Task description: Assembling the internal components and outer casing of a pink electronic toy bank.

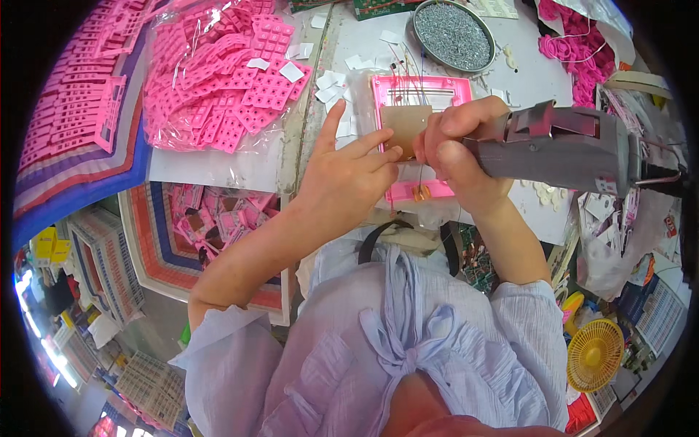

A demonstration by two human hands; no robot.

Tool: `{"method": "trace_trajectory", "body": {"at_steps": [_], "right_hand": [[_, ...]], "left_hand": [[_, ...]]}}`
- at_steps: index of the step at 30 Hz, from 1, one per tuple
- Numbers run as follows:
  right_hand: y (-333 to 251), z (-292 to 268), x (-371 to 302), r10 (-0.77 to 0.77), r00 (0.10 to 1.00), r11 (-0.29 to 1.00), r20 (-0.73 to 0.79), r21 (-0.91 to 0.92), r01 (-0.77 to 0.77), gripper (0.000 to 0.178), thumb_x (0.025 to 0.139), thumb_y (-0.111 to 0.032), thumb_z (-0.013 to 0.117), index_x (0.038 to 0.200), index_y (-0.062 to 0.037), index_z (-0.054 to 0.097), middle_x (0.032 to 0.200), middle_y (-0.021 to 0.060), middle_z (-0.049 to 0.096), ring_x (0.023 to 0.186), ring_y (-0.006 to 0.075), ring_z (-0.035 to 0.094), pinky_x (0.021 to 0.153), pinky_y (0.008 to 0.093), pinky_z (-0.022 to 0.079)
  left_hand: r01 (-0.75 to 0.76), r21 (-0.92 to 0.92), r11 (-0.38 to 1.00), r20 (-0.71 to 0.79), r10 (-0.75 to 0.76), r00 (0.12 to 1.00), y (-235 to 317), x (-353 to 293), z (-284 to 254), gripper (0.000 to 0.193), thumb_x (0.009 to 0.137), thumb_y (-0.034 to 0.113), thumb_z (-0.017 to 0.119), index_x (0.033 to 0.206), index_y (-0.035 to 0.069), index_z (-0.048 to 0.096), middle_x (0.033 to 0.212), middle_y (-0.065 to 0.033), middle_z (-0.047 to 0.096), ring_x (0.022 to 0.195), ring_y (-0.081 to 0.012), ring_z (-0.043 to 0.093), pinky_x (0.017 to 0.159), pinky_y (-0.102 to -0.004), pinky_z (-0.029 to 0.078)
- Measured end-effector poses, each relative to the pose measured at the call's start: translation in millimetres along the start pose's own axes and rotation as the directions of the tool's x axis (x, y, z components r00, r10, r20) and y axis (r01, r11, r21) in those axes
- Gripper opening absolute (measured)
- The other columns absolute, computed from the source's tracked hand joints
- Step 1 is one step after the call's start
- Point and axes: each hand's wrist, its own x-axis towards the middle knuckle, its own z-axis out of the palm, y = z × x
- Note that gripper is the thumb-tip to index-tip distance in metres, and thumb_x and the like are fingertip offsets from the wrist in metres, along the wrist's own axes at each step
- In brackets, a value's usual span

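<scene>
A pink plastic casing (460, 89) lies on the white worktable in front of me, with a plain brown board (404, 120) inside it and thin coloured wires (409, 76) rising at its far end. My left hand (346, 178) reaches in from the left, index finger raised and the other fingers stretched out to the board's left edge. My right hand (466, 149) is wrapped round the front end of a grey electric screwdriver (564, 149), held over the board's right side. The screwdriver's tip is hidden by my fingers.
A round metal dish of small screws (453, 36) stands beyond the casing. White paper pieces (331, 86) lie to its left, near a clear bag of pink keypad parts (218, 73). Pink cord bundles (582, 62) are at the far right. A lined crate (167, 258) of pink parts sits lower left.
</scene>
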Motion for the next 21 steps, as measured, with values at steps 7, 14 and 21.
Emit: {"method": "trace_trajectory", "body": {"at_steps": [7,14,21], "right_hand": [[-4,0,3,0.007,0.979,0.938,0.201,-0.340,0.063,0.023,0.091,-0.001,0.062,0.103,-0.0066,0.042,0.075,0.0081,0.052,0.061,0.0153,0.048,0.063,0.0380,0.048],[-16,8,19,-0.084,0.986,0.995,0.142,-0.035,0.090,0.030,0.093,-0.017,0.070,0.110,-0.0092,0.047,0.067,0.0027,0.049,0.058,0.0134,0.046,0.054,0.0319,0.044],[-31,20,20,-0.084,0.988,0.992,0.126,0.101,0.071,0.030,0.096,-0.029,0.069,0.108,-0.0120,0.047,0.061,-0.0016,0.045,0.053,0.0118,0.043,0.050,0.0300,0.040]], "left_hand": [[0.069,-0.053,0.996,-0.037,-0.071,0.997,1,-1,4,0.005,0.082,0.014,0.066,0.082,0.013,0.071,0.102,0.0016,0.074,0.114,-0.0145,0.064,0.115,-0.0673,0.019],[0.180,-0.204,0.962,-0.160,-0.215,0.963,7,-3,20,0.010,0.080,0.014,0.075,0.089,0.013,0.070,0.100,0.0030,0.072,0.113,-0.0161,0.064,0.116,-0.0665,0.010],[0.162,-0.360,0.919,-0.238,-0.258,0.936,10,-2,24,0.014,0.079,0.010,0.077,0.090,0.014,0.068,0.095,0.0026,0.072,0.101,-0.0177,0.069,0.116,-0.0641,0.009]]}}
